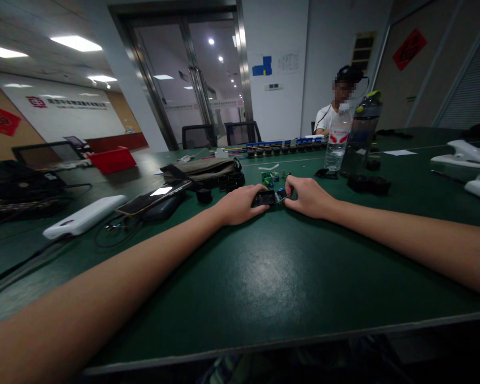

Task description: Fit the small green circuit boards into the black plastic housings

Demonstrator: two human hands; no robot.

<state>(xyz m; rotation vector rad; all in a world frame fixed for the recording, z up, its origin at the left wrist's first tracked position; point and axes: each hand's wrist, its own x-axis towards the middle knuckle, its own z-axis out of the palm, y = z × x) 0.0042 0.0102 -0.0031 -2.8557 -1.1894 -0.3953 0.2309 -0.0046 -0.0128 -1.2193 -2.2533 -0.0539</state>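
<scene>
Left hand [240,206] grips a small black boxy casing [264,199], right hand [310,197] pinches its end, beyond the green table [260,288]'s near edge, lol.

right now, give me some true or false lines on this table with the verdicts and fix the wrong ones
1. The left hand holds a black case. True.
2. The right hand lies flat and spread on the table. False: its fingers are curled, with thumb and forefinger at the small part beside the case.
3. Green circuit boards lie just beyond the hands. True.
4. The clear bottle is lying on its side. False: it stands upright, next to a dark bottle.
5. The phone is to the right of both hands. False: it is to their left.
</scene>
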